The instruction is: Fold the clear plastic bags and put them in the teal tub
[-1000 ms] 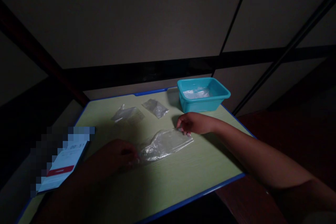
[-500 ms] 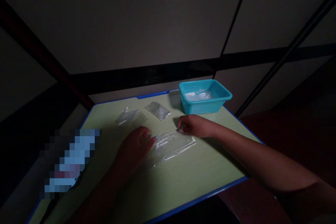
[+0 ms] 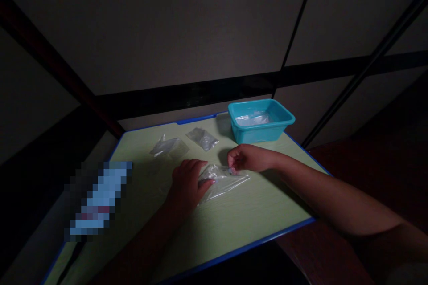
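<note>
A clear plastic bag [image 3: 226, 183] lies on the table in front of me, wrinkled and shiny towards its far edge. My right hand [image 3: 245, 159] is closed in a pinch on that far edge, near the bag's right side. My left hand [image 3: 189, 183] rests over the left end of the bag. Its thumb lies on the plastic, apart from the stretched fingers, and it covers part of the bag. Beyond my hands lie two more clear plastic bags, one crumpled [image 3: 203, 138] and one flatter [image 3: 170, 148].
A turquoise plastic basin [image 3: 261, 132] with clear plastic inside stands at the far right of the pale table [image 3: 230, 227]. A blurred-out blue object [image 3: 102, 198] is at the left edge, with a dark strap or cable below it. Dark panels [image 3: 187, 31] rise behind the table.
My left hand has shifted right and forward over the bag, its fingers spreading from a curled pose. The bag is more bunched at its far edge. My right hand keeps its pinch.
</note>
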`<state>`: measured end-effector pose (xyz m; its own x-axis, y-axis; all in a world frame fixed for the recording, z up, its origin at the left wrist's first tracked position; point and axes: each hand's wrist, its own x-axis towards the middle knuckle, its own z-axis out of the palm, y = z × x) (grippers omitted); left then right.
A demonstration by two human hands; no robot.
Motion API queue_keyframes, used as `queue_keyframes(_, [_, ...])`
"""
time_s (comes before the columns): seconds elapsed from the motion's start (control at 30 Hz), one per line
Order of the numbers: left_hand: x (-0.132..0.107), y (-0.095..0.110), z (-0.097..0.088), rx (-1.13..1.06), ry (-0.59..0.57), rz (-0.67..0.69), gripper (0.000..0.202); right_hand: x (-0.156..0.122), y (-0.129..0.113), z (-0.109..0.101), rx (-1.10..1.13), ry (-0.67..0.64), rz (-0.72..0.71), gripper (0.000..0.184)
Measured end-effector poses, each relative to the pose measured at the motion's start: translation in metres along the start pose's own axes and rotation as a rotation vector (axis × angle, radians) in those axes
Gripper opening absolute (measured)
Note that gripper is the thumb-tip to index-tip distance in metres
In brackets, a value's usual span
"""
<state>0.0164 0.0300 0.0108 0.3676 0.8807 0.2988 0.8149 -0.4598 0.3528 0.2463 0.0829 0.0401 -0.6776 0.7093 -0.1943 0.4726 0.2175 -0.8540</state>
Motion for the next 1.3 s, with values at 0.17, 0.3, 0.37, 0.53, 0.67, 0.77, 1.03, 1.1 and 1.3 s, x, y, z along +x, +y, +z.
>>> queue_keyframes(0.17, [0.003, 0.002, -0.003, -0.056, -0.057, 0.018, 0.018, -0.001, 0.005, -0.008, 0.164, -0.062, -0.016, 0.007])
queue_keyframes(0.3, [0.006, 0.001, -0.006, -0.133, -0.088, -0.012, 0.012, 0.0, 0.006, -0.011, 0.211, -0.046, -0.012, 0.007])
queue_keyframes(0.37, [0.006, 0.001, -0.008, -0.163, -0.119, -0.037, 0.015, 0.0, 0.006, -0.011, 0.207, -0.036, 0.023, 0.008])
queue_keyframes(0.53, [0.005, 0.002, -0.014, -0.304, -0.169, -0.173, 0.021, 0.001, 0.002, -0.009, 0.124, 0.0, 0.189, 0.015])
queue_keyframes(0.67, [0.004, 0.0, -0.012, -0.408, -0.188, -0.3, 0.02, 0.0, -0.002, -0.003, 0.051, 0.034, 0.248, 0.023])
queue_keyframes(0.77, [0.003, -0.001, -0.012, -0.334, -0.168, -0.305, 0.019, -0.001, -0.005, 0.002, -0.011, 0.077, 0.266, 0.02])
queue_keyframes(1.03, [0.005, 0.006, -0.016, -0.029, -0.192, -0.213, 0.02, -0.003, -0.013, 0.007, -0.596, 0.238, 0.217, 0.022])
queue_keyframes(1.1, [0.006, 0.006, -0.016, 0.028, -0.191, -0.193, 0.021, -0.003, -0.013, 0.009, -0.631, 0.259, 0.226, 0.023])
queue_keyframes(1.3, [0.007, 0.008, -0.014, 0.174, -0.211, -0.141, 0.025, -0.002, -0.009, 0.017, -0.822, 0.263, 0.256, 0.032])
